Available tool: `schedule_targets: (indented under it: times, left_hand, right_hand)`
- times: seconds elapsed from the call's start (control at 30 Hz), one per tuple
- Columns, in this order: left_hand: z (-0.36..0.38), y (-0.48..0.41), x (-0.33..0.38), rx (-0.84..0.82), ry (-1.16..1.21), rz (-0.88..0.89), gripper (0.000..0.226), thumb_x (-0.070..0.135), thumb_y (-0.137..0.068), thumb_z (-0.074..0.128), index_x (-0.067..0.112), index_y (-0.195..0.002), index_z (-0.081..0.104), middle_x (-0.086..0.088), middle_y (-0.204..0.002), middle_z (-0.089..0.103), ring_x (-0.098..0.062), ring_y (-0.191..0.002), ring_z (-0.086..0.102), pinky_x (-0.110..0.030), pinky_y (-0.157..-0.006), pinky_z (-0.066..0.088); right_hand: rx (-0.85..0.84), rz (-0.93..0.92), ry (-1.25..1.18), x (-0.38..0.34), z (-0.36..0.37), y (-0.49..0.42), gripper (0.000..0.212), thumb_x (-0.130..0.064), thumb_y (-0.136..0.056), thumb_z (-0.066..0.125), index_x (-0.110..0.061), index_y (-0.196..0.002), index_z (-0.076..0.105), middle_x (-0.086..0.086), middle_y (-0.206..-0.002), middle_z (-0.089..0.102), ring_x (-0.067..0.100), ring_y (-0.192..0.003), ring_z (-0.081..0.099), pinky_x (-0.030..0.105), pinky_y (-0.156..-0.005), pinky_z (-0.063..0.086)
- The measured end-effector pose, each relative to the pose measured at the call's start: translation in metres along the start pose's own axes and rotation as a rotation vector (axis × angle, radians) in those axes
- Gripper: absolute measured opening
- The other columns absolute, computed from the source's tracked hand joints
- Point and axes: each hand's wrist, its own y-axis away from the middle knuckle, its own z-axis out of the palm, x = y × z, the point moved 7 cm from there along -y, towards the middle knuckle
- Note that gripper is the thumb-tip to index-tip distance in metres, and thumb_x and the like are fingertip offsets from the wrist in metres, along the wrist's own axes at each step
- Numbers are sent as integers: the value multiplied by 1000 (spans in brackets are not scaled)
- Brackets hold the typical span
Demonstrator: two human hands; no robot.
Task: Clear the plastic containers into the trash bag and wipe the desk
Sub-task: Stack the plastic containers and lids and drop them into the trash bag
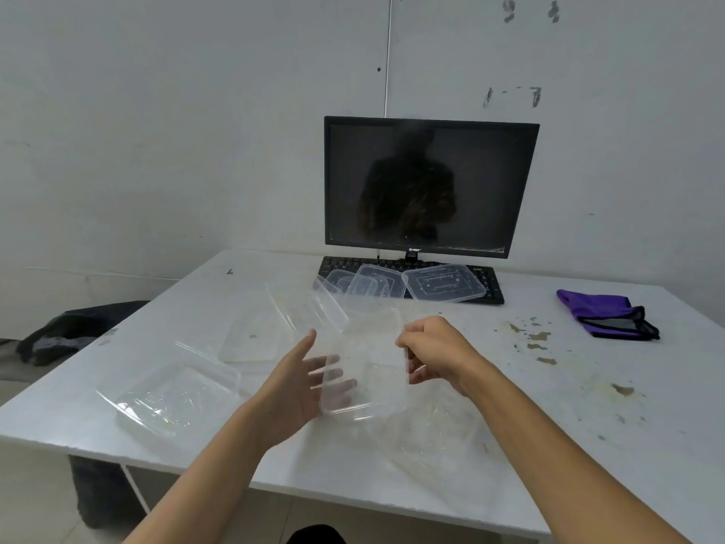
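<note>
At the far left, off the edge of the white worktop (588, 445), a dark crumpled trash bag (74, 331) is seen lying low, well apart from both hands. On the near-left part of the worktop a second clear plastic container (168, 398) rests untouched.

Towards the middle, the left hand (302, 382) is spread with straight fingers against the left side of a clear rectangular plastic container (365, 367) (the fingers are seen through its wall), so it is steadied there rather than clasped. This container is held up over the worktop, its long axis running near to far. Its right rim is pinched by the right hand (435, 351).

Since the bag lies leftward, the left hand is judged the nearer, and the carry would go sideways, across the container's short axis. At the far right a folded purple cloth (604, 314) lies untouched.
</note>
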Motion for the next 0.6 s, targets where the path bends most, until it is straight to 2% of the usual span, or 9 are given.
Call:
schedule_targets:
  times: [0.07,0.17,0.23,0.33,0.4,0.47,0.53,0.6]
  left_hand:
    - [5,-3,-7,-84,96,-13,73,61,-92,53,0,-132,56,-23,-134,61,-40,-113,69,-46,-80,63]
    - [13,-9,-14,-164,140,-6,74,59,-90,54,2,-136,52,-22,-132,66,-41,-115,67,-46,-85,62]
    - [19,-12,-14,-202,154,5,69,57,-95,49,4,-140,49,-20,-132,66,-42,-116,67,-49,-89,59]
    - [22,-21,-12,-244,254,24,75,64,-95,41,6,-142,47,-23,-134,64,-48,-117,64,-60,-97,52]
    - [23,-27,-11,-276,329,9,82,72,-90,40,10,-143,47,-24,-135,63,-51,-121,61,-63,-107,42]
    - [26,-31,-11,-307,346,-10,79,73,-89,44,16,-143,48,-23,-136,62,-50,-123,60,-63,-112,34]
    - [30,-36,-11,-298,331,19,68,63,-93,48,18,-143,49,-23,-134,65,-48,-120,63,-63,-109,39]
    - [32,-40,-7,-241,279,89,59,50,-96,51,15,-143,49,-21,-129,68,-44,-114,67,-60,-99,50]
  right_hand:
    - [6,-11,-36,1,-5,-2,16,-2,-95,51,-1,-87,64,12,-73,52,17,-53,57,26,-47,54]
    - [-10,-16,-112,4,-3,-6,20,-3,-97,51,6,-110,64,12,-74,55,16,-53,58,27,-50,55]
    - [-46,-31,-122,3,2,-8,21,-6,-99,53,4,-115,63,12,-78,58,16,-55,60,26,-52,54]
    - [-92,-52,-116,4,6,-16,23,-10,-99,57,-8,-121,62,11,-82,59,14,-58,61,25,-54,54]
    - [-79,-47,-93,9,4,-26,35,-12,-98,60,-7,-133,59,10,-81,60,13,-58,62,24,-54,54]
    - [-84,-42,-75,13,3,-33,41,-16,-98,61,-7,-138,56,9,-81,61,12,-59,64,25,-55,56]
    - [-100,-29,-75,15,0,-39,33,-24,-101,57,-8,-130,62,11,-84,63,15,-60,65,27,-56,57]
    - [-23,13,5,21,-13,-49,35,-34,-105,48,-9,-125,63,10,-87,68,18,-63,67,27,-55,56]
